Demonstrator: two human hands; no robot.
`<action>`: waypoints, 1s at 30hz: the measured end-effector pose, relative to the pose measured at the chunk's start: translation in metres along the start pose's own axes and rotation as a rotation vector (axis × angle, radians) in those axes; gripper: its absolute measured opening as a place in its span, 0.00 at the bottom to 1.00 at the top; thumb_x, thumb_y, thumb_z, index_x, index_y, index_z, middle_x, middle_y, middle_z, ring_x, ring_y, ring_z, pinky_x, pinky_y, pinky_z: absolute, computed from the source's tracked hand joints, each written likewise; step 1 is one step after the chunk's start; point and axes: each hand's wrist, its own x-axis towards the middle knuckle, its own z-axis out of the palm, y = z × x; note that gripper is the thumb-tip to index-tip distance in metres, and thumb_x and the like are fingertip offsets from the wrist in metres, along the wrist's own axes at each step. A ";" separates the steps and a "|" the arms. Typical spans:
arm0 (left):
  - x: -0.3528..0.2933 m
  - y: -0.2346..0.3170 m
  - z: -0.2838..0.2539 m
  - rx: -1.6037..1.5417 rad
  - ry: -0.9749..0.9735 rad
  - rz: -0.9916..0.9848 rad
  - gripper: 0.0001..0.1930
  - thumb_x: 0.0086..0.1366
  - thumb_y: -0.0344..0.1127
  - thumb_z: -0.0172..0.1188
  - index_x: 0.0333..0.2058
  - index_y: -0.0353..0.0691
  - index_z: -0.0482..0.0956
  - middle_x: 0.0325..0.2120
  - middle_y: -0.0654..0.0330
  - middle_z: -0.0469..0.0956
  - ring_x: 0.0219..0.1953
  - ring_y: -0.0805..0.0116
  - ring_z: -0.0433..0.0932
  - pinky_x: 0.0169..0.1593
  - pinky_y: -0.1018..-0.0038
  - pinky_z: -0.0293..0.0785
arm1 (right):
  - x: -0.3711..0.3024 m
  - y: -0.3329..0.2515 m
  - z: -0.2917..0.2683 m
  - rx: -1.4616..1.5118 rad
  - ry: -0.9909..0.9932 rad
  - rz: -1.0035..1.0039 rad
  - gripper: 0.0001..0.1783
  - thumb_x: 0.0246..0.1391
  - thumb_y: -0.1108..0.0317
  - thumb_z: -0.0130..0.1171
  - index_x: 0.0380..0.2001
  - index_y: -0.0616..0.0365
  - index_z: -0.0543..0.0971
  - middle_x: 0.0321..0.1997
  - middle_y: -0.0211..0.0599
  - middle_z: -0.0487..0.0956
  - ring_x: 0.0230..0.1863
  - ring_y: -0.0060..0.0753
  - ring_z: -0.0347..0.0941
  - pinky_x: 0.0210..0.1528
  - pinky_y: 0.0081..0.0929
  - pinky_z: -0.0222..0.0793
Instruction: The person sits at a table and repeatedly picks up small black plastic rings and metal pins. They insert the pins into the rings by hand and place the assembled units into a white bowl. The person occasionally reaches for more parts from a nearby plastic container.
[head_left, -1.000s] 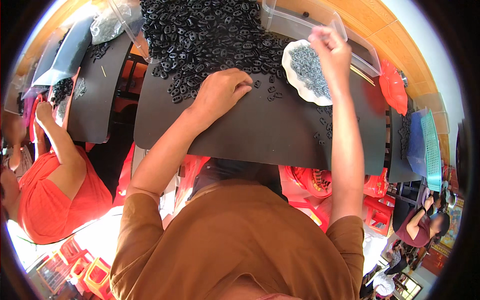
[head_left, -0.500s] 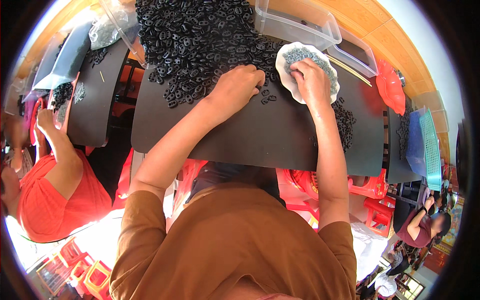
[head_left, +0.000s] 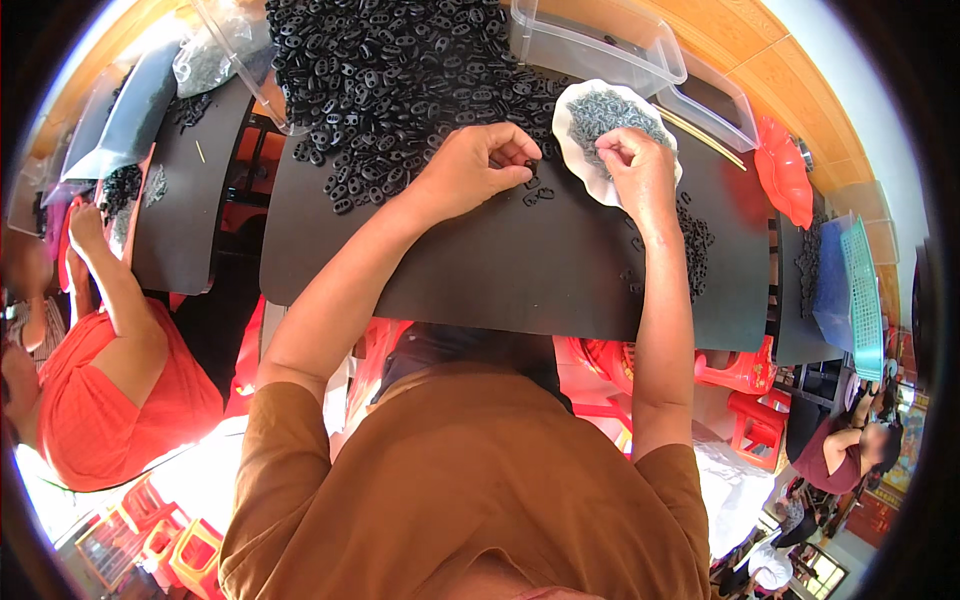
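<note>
A large heap of small black plastic pieces [head_left: 385, 85], oval with two holes each, covers the far part of the dark table [head_left: 480, 270]. At its right edge my left hand [head_left: 470, 175] pinches one such black piece [head_left: 531, 166] between thumb and fingertips. A few single black pieces [head_left: 540, 194] lie just below those fingers. To the right, a white scalloped dish [head_left: 590, 180] holds many tiny grey metal parts [head_left: 610, 112], perhaps springs. Over the dish's near rim is my right hand [head_left: 642, 175], thumb and fingers pinched together; what is between them is too small to make out.
More black pieces [head_left: 695, 250] lie right of my right forearm. Behind the dish are clear plastic bins [head_left: 600, 55] and thin yellowish sticks [head_left: 705, 135]; a red scalloped dish [head_left: 783, 175] is farther right. At left, a person in red clothing [head_left: 130, 390] sits by another table [head_left: 185, 220].
My right hand has drawn back from the grey parts toward the dish's near rim. My left hand has turned, lifted off the heap's edge, and now shows a black piece at its fingertips.
</note>
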 end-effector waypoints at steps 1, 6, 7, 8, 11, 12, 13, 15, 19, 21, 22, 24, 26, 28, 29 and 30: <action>0.000 0.001 -0.001 -0.005 0.001 -0.015 0.05 0.62 0.26 0.64 0.38 0.36 0.81 0.30 0.67 0.79 0.34 0.80 0.77 0.41 0.80 0.75 | 0.000 -0.006 -0.003 -0.009 -0.003 0.027 0.03 0.48 0.79 0.62 0.28 0.61 0.81 0.30 0.41 0.81 0.29 0.37 0.79 0.36 0.29 0.74; 0.002 -0.008 -0.001 -0.221 -0.073 -0.034 0.05 0.63 0.26 0.63 0.38 0.37 0.81 0.30 0.67 0.79 0.35 0.80 0.77 0.42 0.80 0.75 | 0.001 -0.001 -0.005 -0.024 0.053 -0.086 0.05 0.50 0.80 0.61 0.32 0.62 0.79 0.31 0.40 0.82 0.29 0.34 0.80 0.36 0.29 0.74; 0.002 -0.009 0.000 -0.286 -0.079 -0.045 0.05 0.63 0.26 0.63 0.38 0.37 0.81 0.30 0.67 0.79 0.35 0.80 0.77 0.42 0.80 0.75 | 0.001 0.000 -0.004 -0.005 0.079 -0.121 0.05 0.50 0.80 0.60 0.32 0.62 0.78 0.32 0.40 0.82 0.29 0.34 0.80 0.35 0.29 0.74; 0.001 -0.009 0.000 -0.309 -0.073 -0.060 0.05 0.63 0.26 0.63 0.38 0.38 0.81 0.30 0.67 0.79 0.35 0.80 0.78 0.42 0.80 0.75 | 0.001 0.000 -0.003 0.037 0.068 -0.072 0.05 0.51 0.80 0.60 0.33 0.62 0.78 0.31 0.39 0.82 0.29 0.32 0.79 0.35 0.27 0.74; 0.001 -0.005 -0.001 -0.325 -0.051 -0.062 0.05 0.64 0.26 0.62 0.38 0.38 0.82 0.30 0.67 0.80 0.35 0.79 0.78 0.43 0.80 0.76 | 0.001 0.001 -0.001 0.209 0.044 0.082 0.04 0.55 0.79 0.60 0.35 0.62 0.77 0.30 0.35 0.82 0.28 0.25 0.78 0.34 0.24 0.74; 0.000 -0.005 -0.001 -0.293 -0.036 -0.033 0.05 0.64 0.27 0.62 0.39 0.38 0.83 0.31 0.67 0.80 0.36 0.79 0.78 0.43 0.80 0.76 | 0.002 0.002 -0.001 0.299 0.042 0.132 0.04 0.56 0.78 0.60 0.35 0.62 0.78 0.30 0.33 0.82 0.28 0.23 0.77 0.33 0.23 0.74; 0.000 -0.004 -0.002 -0.261 -0.020 -0.004 0.05 0.64 0.27 0.62 0.39 0.39 0.83 0.31 0.67 0.80 0.36 0.79 0.79 0.43 0.80 0.76 | 0.002 0.002 -0.001 0.390 0.039 0.183 0.03 0.57 0.77 0.60 0.35 0.61 0.78 0.30 0.32 0.82 0.27 0.21 0.77 0.33 0.21 0.74; 0.000 -0.001 -0.003 -0.244 -0.050 -0.017 0.06 0.65 0.27 0.61 0.39 0.38 0.84 0.35 0.66 0.79 0.37 0.78 0.79 0.44 0.79 0.76 | -0.001 -0.004 -0.002 0.522 -0.013 0.197 0.03 0.57 0.77 0.61 0.35 0.61 0.78 0.30 0.30 0.81 0.28 0.18 0.76 0.33 0.19 0.73; 0.000 -0.002 -0.001 -0.318 -0.104 -0.092 0.06 0.65 0.28 0.61 0.40 0.37 0.84 0.39 0.65 0.78 0.39 0.77 0.79 0.46 0.79 0.77 | -0.013 -0.024 0.018 0.747 -0.160 0.179 0.03 0.57 0.77 0.62 0.35 0.61 0.80 0.33 0.32 0.83 0.30 0.19 0.77 0.32 0.16 0.73; 0.000 -0.004 0.001 -0.324 -0.076 -0.012 0.06 0.65 0.28 0.61 0.40 0.36 0.83 0.37 0.64 0.79 0.39 0.77 0.80 0.47 0.80 0.77 | -0.014 -0.030 0.025 0.737 -0.192 0.147 0.04 0.58 0.78 0.61 0.37 0.62 0.81 0.34 0.33 0.83 0.34 0.21 0.79 0.34 0.18 0.75; 0.000 -0.006 0.001 -0.327 -0.062 0.028 0.06 0.65 0.28 0.61 0.40 0.36 0.83 0.36 0.64 0.79 0.39 0.77 0.80 0.47 0.80 0.77 | -0.013 -0.028 0.026 0.725 -0.170 0.158 0.04 0.58 0.78 0.61 0.37 0.62 0.81 0.35 0.33 0.83 0.34 0.21 0.79 0.35 0.18 0.75; 0.001 -0.008 0.003 -0.358 -0.030 0.074 0.06 0.65 0.28 0.61 0.39 0.36 0.83 0.32 0.65 0.80 0.38 0.77 0.80 0.47 0.80 0.77 | -0.009 -0.017 0.026 0.700 -0.125 0.182 0.04 0.58 0.78 0.61 0.37 0.62 0.81 0.36 0.33 0.83 0.35 0.21 0.79 0.36 0.19 0.75; 0.002 -0.006 0.005 -0.365 -0.015 0.049 0.06 0.65 0.28 0.61 0.39 0.36 0.83 0.29 0.65 0.80 0.36 0.77 0.80 0.45 0.80 0.77 | -0.010 -0.010 0.023 0.780 -0.113 0.206 0.06 0.58 0.78 0.60 0.40 0.60 0.80 0.37 0.34 0.84 0.35 0.22 0.80 0.36 0.19 0.74; 0.000 0.002 0.004 -0.345 -0.011 -0.055 0.05 0.65 0.27 0.61 0.39 0.35 0.82 0.28 0.65 0.81 0.33 0.77 0.80 0.42 0.80 0.78 | -0.014 -0.019 0.017 0.731 -0.143 0.242 0.08 0.58 0.77 0.60 0.41 0.60 0.79 0.38 0.34 0.84 0.35 0.23 0.80 0.35 0.19 0.74; 0.000 0.002 0.004 -0.300 -0.002 -0.041 0.06 0.65 0.27 0.61 0.39 0.35 0.82 0.28 0.65 0.81 0.32 0.78 0.80 0.41 0.80 0.78 | -0.016 -0.025 0.020 0.669 -0.175 0.196 0.10 0.58 0.77 0.60 0.43 0.60 0.78 0.38 0.35 0.84 0.36 0.23 0.81 0.35 0.19 0.73; 0.001 0.001 0.004 -0.256 0.006 -0.027 0.06 0.65 0.28 0.62 0.39 0.35 0.82 0.28 0.65 0.81 0.31 0.78 0.79 0.39 0.80 0.78 | -0.017 -0.034 0.022 0.652 -0.201 0.186 0.10 0.58 0.76 0.61 0.43 0.60 0.77 0.38 0.36 0.84 0.36 0.24 0.81 0.35 0.18 0.73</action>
